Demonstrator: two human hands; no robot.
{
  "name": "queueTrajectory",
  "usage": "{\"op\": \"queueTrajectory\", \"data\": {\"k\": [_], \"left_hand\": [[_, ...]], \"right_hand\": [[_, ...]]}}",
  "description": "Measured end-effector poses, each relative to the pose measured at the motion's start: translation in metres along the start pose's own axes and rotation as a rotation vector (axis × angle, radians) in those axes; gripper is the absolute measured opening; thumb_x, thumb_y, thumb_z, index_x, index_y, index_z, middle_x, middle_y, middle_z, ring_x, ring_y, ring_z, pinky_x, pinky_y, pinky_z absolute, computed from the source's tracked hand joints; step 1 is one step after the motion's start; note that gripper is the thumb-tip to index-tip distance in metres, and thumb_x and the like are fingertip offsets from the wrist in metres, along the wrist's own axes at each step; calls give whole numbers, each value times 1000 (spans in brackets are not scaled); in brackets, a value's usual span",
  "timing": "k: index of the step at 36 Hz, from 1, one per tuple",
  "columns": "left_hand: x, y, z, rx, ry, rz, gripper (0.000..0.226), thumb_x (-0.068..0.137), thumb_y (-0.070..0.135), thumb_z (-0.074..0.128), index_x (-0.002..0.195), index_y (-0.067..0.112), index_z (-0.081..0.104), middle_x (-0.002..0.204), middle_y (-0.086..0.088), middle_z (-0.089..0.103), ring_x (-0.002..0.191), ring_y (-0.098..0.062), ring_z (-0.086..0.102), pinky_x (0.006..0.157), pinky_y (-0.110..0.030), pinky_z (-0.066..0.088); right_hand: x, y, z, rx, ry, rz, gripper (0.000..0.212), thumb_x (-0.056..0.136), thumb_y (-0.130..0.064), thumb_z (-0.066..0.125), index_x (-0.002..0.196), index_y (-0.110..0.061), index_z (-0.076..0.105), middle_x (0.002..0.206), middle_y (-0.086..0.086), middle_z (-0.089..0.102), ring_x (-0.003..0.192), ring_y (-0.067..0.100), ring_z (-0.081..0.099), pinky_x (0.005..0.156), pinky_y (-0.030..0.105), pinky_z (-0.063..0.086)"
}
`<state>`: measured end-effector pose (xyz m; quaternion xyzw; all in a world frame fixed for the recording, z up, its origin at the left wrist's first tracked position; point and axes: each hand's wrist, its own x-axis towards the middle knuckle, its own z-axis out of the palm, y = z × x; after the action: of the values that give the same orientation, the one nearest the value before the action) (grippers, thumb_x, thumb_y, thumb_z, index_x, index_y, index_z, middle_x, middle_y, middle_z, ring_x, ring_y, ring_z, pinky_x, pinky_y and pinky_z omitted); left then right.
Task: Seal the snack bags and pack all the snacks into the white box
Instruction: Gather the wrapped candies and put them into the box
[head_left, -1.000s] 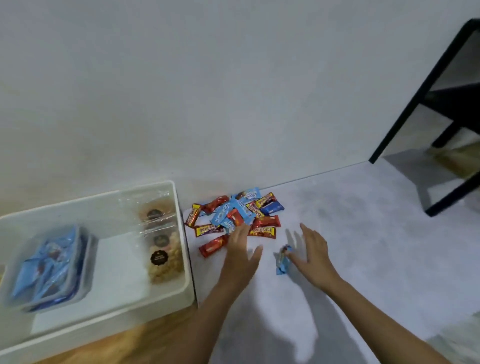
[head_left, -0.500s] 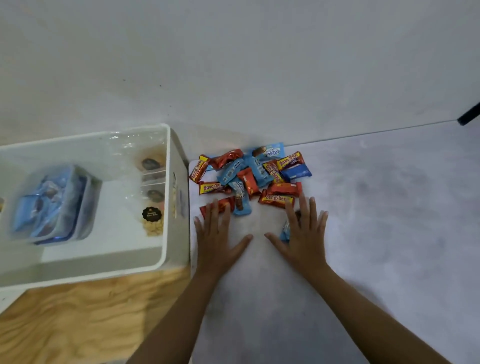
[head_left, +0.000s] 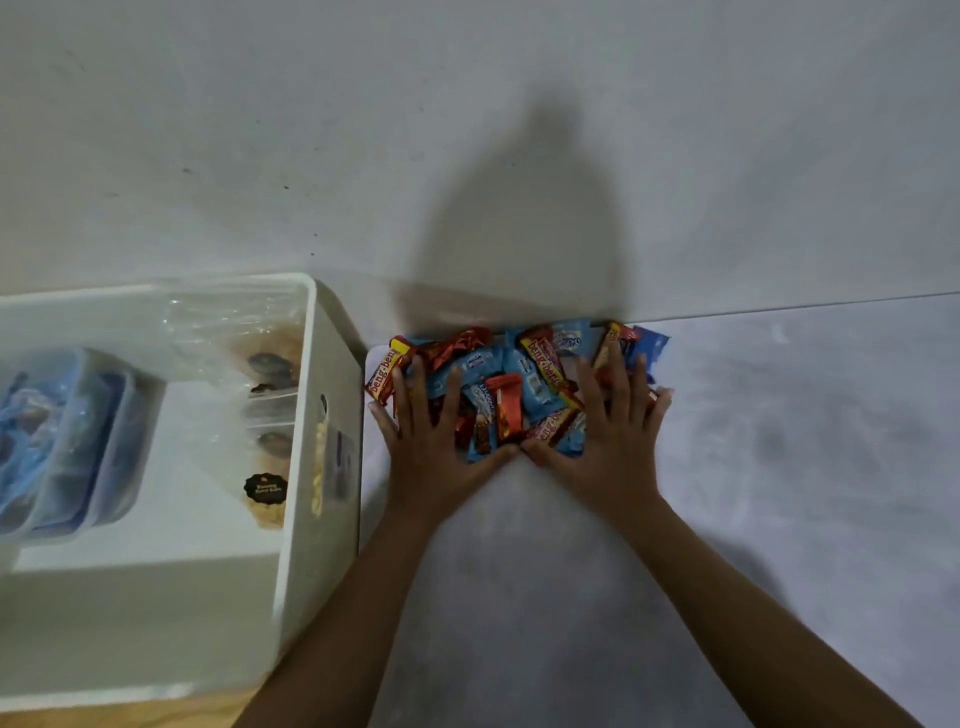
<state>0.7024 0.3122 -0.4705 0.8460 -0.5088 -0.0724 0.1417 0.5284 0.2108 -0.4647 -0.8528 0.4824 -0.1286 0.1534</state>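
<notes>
A heap of small red and blue snack packets (head_left: 511, 387) lies on the grey surface against the wall. My left hand (head_left: 436, 441) lies flat with spread fingers on the heap's left side. My right hand (head_left: 613, 441) lies flat on its right side, thumbs nearly touching below the heap. Neither hand grips a packet. The white box (head_left: 306, 467) stands just left of the heap. Inside it are clear bags of cookies (head_left: 270, 415) along the right wall and clear tubs holding blue packets (head_left: 62, 441) at the left.
The white wall (head_left: 467, 130) rises directly behind the heap and the box. Grey floor (head_left: 779, 467) stretches to the right. A strip of wooden floor (head_left: 130, 714) shows at the bottom left below the box.
Both hands slid forward onto the packets and pushed them together into a tighter heap against the wall. The loose blue packet by my right hand joined the heap. The camera tilted further down.
</notes>
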Motion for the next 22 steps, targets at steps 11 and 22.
{"op": "queueTrajectory", "data": {"k": [11, 22], "left_hand": [[26, 1, 2, 2, 84, -27, 99, 68, 90, 26, 147, 32, 13, 156, -8, 4, 145, -30, -1, 111, -63, -1], [33, 0, 0, -73, 78, -83, 96, 65, 90, 30, 145, 38, 17, 157, -9, 4, 145, -23, -2, 111, -59, 11]], "right_hand": [[34, -3, 3, -30, 44, -10, 92, 70, -87, 31, 145, -32, 25, 157, 6, 18, 146, 32, 6, 105, 71, 9], [42, -4, 5, -54, -7, 2, 87, 74, -84, 23, 144, -34, 27, 151, -7, 33, 145, 28, 11, 107, 71, 2]]}}
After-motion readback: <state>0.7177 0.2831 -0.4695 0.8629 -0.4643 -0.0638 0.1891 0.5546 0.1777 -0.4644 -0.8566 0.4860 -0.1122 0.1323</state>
